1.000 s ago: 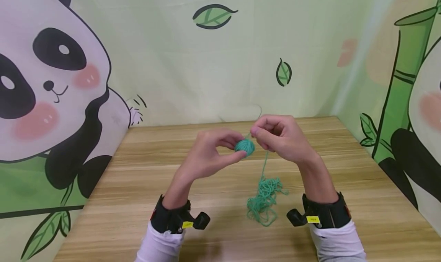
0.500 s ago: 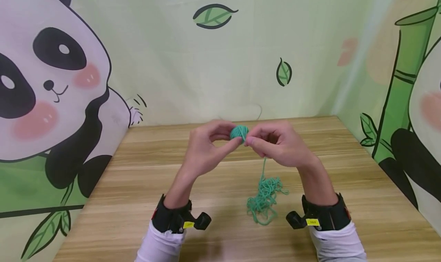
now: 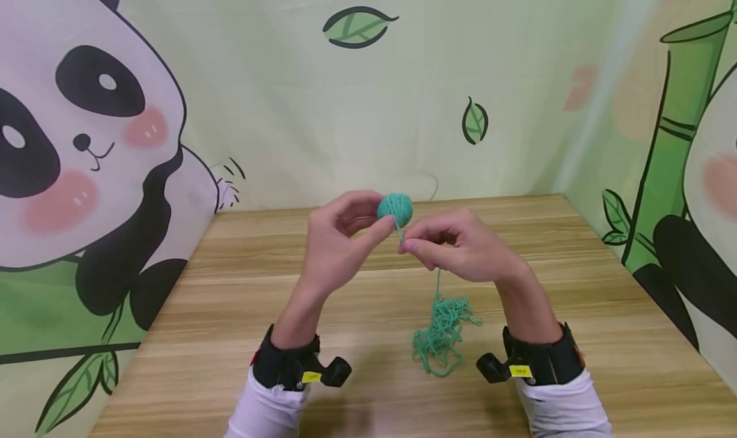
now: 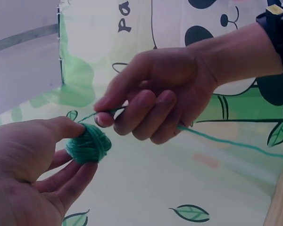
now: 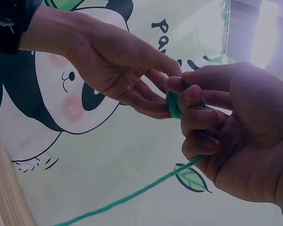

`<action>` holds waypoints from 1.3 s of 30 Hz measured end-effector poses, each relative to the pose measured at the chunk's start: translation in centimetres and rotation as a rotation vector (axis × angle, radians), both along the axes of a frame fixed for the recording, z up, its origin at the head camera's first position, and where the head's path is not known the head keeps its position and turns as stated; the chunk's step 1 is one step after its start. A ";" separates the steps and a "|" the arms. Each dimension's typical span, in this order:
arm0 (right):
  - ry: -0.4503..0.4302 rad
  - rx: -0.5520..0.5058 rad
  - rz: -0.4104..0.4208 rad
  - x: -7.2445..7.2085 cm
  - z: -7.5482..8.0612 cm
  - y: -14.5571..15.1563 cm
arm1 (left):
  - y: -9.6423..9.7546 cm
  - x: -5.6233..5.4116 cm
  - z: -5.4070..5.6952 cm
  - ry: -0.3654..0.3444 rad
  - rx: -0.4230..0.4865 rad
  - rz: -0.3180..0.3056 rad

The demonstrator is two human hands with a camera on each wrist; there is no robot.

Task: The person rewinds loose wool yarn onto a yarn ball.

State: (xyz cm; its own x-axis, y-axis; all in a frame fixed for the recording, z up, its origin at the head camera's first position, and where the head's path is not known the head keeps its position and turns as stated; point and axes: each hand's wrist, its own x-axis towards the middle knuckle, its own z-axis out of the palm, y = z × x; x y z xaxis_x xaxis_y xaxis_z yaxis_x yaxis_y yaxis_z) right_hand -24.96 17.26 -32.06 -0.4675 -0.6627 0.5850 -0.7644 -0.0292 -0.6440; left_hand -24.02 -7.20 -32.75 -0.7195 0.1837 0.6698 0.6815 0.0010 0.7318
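A small ball of green yarn (image 3: 396, 208) is held up above the table between the thumb and fingers of my left hand (image 3: 340, 243). My right hand (image 3: 469, 245), just right of and below the ball, pinches the strand that comes off it between thumb and index finger. In the left wrist view the strand (image 4: 231, 142) runs through the curled right fingers and out the other side. It hangs down to a loose heap of green yarn (image 3: 443, 336) on the table. The right wrist view shows the ball (image 5: 173, 104) partly hidden behind the right fingers.
The wooden table (image 3: 242, 310) spreads under both hands. A cloth backdrop (image 3: 276, 105) printed with pandas, leaves and bamboo stands behind it and along both sides. Black camera bands (image 3: 285, 358) circle both wrists.
The left hand has lifted and turned the ball up and to the left. The right hand has moved down and left with the strand, which now crosses the ball's front.
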 end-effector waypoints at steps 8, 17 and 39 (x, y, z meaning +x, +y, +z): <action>-0.001 0.027 -0.017 -0.3 -0.1 0.0 | -0.3 0.5 0.3 -0.050 0.061 -0.116; -0.025 0.025 -0.038 -0.7 -0.1 0.3 | -0.5 0.7 0.4 -0.049 0.114 -0.271; -0.107 -0.034 -0.115 -0.8 -0.1 0.9 | -0.5 1.0 0.5 -0.086 -0.050 -0.406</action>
